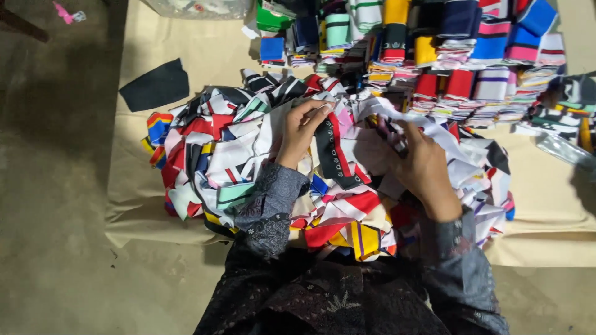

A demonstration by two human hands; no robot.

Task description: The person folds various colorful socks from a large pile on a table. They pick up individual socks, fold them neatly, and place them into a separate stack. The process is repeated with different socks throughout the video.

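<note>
Covering most of the view is a dull grey-brown concrete floor [56, 205], dim and shadowed at the left. On it lies a wide beige cloth sheet [546, 205], wrinkled at the near edge, which carries all the work.

In the middle of the sheet is a big loose heap of striped fabric strips [217, 155] in white, red, black, blue and yellow, tangled one over another. Behind it, at the top of the view, stand rows of folded striped fabric bundles [447, 62], stacked close together, in blue, red, yellow, pink and white. At the right edge a small group of black and white strips [568, 105] lies apart from the heap, with a clear plastic bag [565, 150] just beside it.

A flat black cloth piece [155, 85] lies alone on the sheet, left of the heap. At the top edge a clear plastic container [198, 7] is partly cut off. A small pink clip-like object [65, 13] lies on the floor at the far left corner.

The person wears dark patterned sleeves [270, 211]. The left hand [301, 130] is closed, pinching the top end of a black strip with red and white markings [335, 158], which hangs down over the heap between the two hands. The right hand [422, 164] is closed around a white strip [385, 110] pulled up out of the heap.
</note>
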